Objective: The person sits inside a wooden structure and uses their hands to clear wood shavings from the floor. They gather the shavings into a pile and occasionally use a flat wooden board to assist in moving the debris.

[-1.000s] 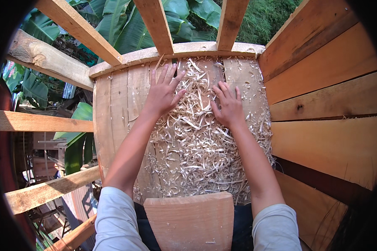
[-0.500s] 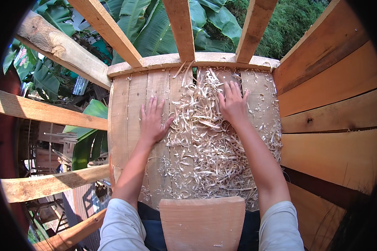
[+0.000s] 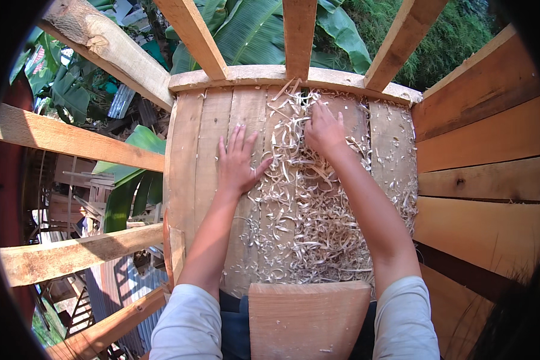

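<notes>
My left hand [image 3: 239,165] lies flat on the plank floor [image 3: 213,129], fingers spread, its thumb beside the edge of the wood shavings [image 3: 285,174]. Farther forward, my right hand [image 3: 325,129] is closed, its fingers bent down among shavings near a narrow gap between the boards. Whatever it may hold is hidden under the fingers. Pale curls of shaving run in a thick band from the far edge toward me, densest below my right forearm. A smooth board [image 3: 309,321] stands between my arms at the near edge.
A curved rail [image 3: 252,74] borders the far edge, with wooden posts [image 3: 300,39] rising from it. Open wooden bars [image 3: 81,144] line the left side, with a drop beyond. A plank wall [image 3: 480,174] closes the right. Large green leaves [image 3: 252,36] hang outside.
My right hand has gone from spread fingers on the boards to bent, closed fingers nearer the far-edge gap. The view has shifted slightly; my left hand still rests flat.
</notes>
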Demonstrator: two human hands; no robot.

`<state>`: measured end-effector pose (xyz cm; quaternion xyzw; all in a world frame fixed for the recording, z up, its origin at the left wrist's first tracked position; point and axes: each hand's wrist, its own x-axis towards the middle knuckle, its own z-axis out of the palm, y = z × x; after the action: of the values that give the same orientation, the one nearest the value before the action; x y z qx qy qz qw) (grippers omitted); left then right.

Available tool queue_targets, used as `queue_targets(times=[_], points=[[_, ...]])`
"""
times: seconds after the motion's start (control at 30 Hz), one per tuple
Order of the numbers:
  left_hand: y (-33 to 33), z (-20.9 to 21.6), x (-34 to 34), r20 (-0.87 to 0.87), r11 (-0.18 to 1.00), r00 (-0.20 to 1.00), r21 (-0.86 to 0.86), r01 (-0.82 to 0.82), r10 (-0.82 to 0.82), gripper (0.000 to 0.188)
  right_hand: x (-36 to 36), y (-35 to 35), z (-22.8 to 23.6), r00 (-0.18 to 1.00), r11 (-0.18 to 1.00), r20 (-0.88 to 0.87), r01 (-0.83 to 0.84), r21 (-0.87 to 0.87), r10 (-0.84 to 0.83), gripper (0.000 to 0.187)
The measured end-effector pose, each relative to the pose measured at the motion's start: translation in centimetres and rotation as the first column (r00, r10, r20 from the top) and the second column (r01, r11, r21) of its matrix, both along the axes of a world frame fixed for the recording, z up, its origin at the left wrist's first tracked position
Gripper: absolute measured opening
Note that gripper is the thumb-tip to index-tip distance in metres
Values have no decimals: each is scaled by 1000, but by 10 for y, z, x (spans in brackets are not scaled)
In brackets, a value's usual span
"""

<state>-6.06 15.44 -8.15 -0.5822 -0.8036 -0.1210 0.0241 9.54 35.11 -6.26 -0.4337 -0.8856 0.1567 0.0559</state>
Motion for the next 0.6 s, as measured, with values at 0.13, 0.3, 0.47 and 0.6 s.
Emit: queue_targets(times=[0.13, 0.3, 0.47, 0.6], points=[[0, 5, 1, 13, 1000, 1000, -11, -8, 8, 79, 5, -1, 15, 976, 992, -205, -44, 122, 69, 39], [2, 4, 1, 16, 1000, 1000, -5, -5, 5, 78, 4, 4, 8, 934, 939, -128, -341, -39, 334, 36], [3, 4, 2, 20, 1000, 1000, 6, -3, 2, 79, 8, 11, 5, 924, 928, -189, -284, 240, 332, 42], [0, 2, 1, 8, 1000, 1000, 10, -2, 2, 78, 4, 6, 6, 952, 966, -202, -199, 163, 230, 49]])
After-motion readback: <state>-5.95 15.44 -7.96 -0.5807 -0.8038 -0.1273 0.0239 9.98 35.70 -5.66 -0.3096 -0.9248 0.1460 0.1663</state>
